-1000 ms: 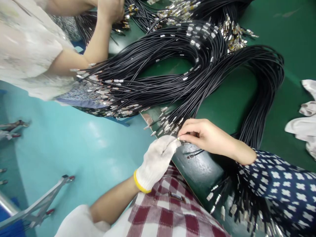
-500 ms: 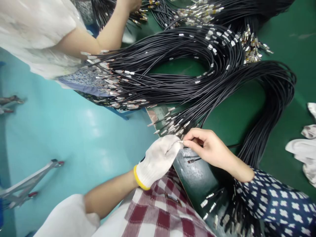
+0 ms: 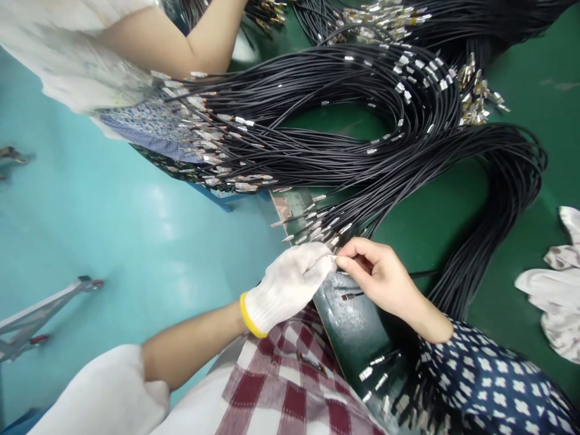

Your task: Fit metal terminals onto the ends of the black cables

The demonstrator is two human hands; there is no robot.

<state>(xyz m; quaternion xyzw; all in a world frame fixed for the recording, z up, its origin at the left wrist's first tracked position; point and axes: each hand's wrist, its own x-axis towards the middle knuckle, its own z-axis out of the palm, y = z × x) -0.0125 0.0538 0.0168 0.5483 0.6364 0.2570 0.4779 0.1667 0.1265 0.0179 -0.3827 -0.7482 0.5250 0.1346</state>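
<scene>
My left hand (image 3: 292, 281), in a white knit glove with a yellow cuff, is closed in a pinch. Bare and also pinching, my right hand (image 3: 378, 272) meets it fingertip to fingertip. Between them shows a thin, shiny cable connector (image 3: 333, 257), mostly covered by the fingers. Just beyond the hands lie the silver-tipped ends (image 3: 324, 229) of a bundle of black cables (image 3: 507, 199), which loops round to the right. A loose cable plug (image 3: 351, 296) lies on the table below my right hand.
Another large bundle of black cables (image 3: 312, 157) spreads across the green table (image 3: 539, 175). More connectors (image 3: 378, 374) lie near the front edge. White cloths or gloves (image 3: 550, 290) rest at right. A co-worker's arm (image 3: 181, 45) is at upper left. A metal frame (image 3: 45, 314) stands on the floor.
The view has shifted slightly, so the far cables and the cloths sit a little differently in it. Both hands keep the same pinch at the connector.
</scene>
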